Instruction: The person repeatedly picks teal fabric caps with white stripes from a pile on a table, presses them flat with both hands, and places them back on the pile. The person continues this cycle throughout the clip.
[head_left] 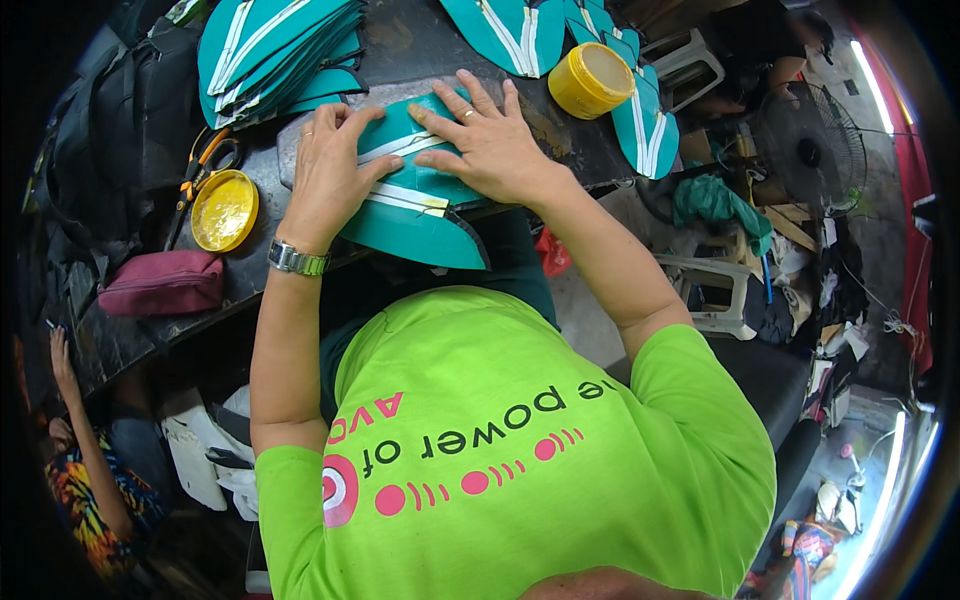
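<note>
A teal panel (405, 235) with white zipper strips in a V shape lies in front of me over the table's near edge. My left hand (335, 165) rests on its left side, thumb and index finger apart, the other fingers bent. My right hand (490, 140) lies over the upper right part, fingers spread, its thumb pressing near the white strip. A yellow smear shows at one strip's end. What is under the palms is hidden.
A pile of similar teal panels (265, 60) stands at the far left. Nearby are orange-handled scissors (210, 150), a yellow lid (224, 211) with pale paste, a maroon pouch (165, 283) and a yellow tub (590, 80). A fan (812, 147) stands at the right; another person's hand (62, 355) shows lower left.
</note>
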